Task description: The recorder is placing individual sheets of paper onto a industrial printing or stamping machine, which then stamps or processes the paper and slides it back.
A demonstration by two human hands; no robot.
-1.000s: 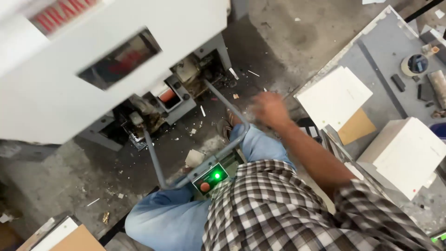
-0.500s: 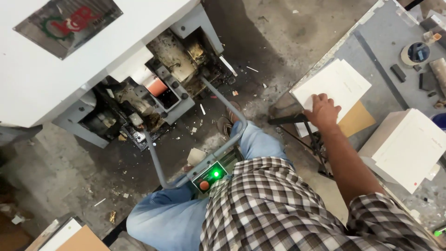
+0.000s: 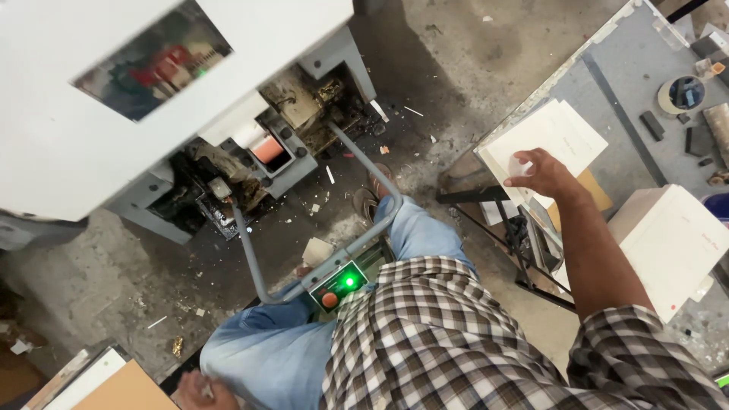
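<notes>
Head view: a seated worker's right hand [image 3: 541, 171] rests on the top white sheet of a stack of white sheets [image 3: 548, 144] at the near corner of the grey bench [image 3: 607, 72], fingers [image 3: 524, 162] curled loosely onto the sheet, not yet gripping it. The left hand [image 3: 203, 391] (half out of frame, grip impossible to tell) sits low by the knee. Pulled carelessly, several sheets could slide off the bench edge onto the littered floor [image 3: 425, 114].
</notes>
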